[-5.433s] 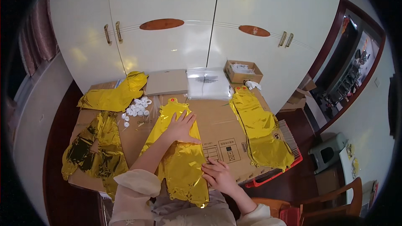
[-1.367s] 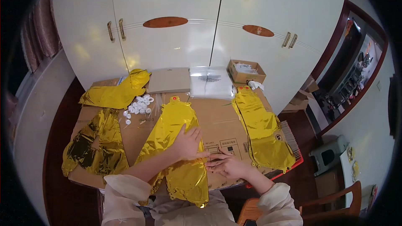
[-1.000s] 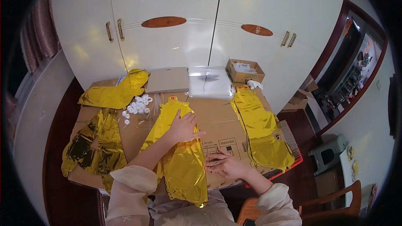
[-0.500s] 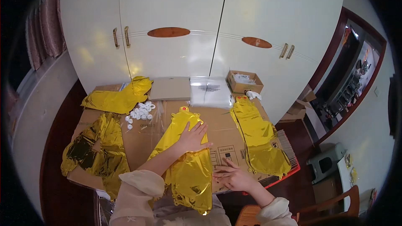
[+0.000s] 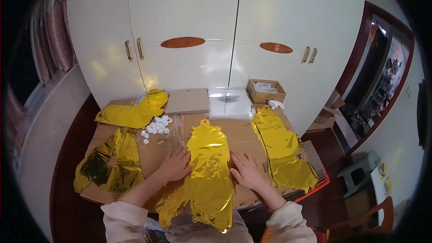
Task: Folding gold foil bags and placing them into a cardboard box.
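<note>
A gold foil balloon (image 5: 209, 162), flat and uninflated, lies lengthwise in front of me with a red spot at its far tip. Its near end hangs over the table edge toward my lap, and one flap spreads to the left. My left hand (image 5: 176, 165) rests at the balloon's left edge, fingers stretched out. At the right edge lies my right hand (image 5: 245, 170), its fingers also extended and flat. Neither hand grips anything.
Cardboard (image 5: 155, 153) covers the table. More gold foil balloons lie at the right (image 5: 285, 150), near left (image 5: 110, 164) and far left (image 5: 132, 111). Several white rings (image 5: 158, 126), a cardboard stack (image 5: 188, 101), clear plastic bags (image 5: 230, 104) and a small box (image 5: 266, 92) sit toward the cabinet.
My left hand has moved off the balloon's top to its left side. My right hand has shifted slightly up. The balloon's upper part is narrower, with a flap now out at the lower left.
</note>
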Available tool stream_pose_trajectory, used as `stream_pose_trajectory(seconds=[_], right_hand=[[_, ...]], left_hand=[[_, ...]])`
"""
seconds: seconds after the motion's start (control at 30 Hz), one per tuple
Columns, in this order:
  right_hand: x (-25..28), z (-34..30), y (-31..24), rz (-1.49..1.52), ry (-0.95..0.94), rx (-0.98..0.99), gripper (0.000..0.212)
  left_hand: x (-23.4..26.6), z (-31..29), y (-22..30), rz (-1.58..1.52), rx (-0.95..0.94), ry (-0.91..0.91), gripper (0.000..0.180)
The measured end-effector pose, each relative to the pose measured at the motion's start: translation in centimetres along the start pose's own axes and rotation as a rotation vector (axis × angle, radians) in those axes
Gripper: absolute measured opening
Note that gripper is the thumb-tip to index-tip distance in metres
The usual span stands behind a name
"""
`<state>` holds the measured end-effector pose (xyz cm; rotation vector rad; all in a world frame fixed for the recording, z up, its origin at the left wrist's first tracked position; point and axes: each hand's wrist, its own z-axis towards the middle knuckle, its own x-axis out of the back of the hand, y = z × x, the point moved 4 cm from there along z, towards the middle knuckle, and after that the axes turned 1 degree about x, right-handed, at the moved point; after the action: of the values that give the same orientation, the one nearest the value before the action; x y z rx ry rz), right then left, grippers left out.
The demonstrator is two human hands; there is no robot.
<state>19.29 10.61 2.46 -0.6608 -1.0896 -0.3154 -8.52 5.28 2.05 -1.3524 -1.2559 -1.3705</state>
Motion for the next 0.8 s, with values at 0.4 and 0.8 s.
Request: stream_pose_trajectory(seconds=[0.4, 0.8], right_hand=[[-3.8, 2.3, 0.6, -0.292, -0.094, -0.079, 0.074], [-4.2, 2.4, 1.0, -0.248, -0.088, -0.092, 0.077]], left_hand=[[-1.7, -1.2, 1.4, -0.013, -0.111, 0.0, 0.072], [-1.7, -0.8, 4.2, -0.026, -0.11, 0.018, 0.078]])
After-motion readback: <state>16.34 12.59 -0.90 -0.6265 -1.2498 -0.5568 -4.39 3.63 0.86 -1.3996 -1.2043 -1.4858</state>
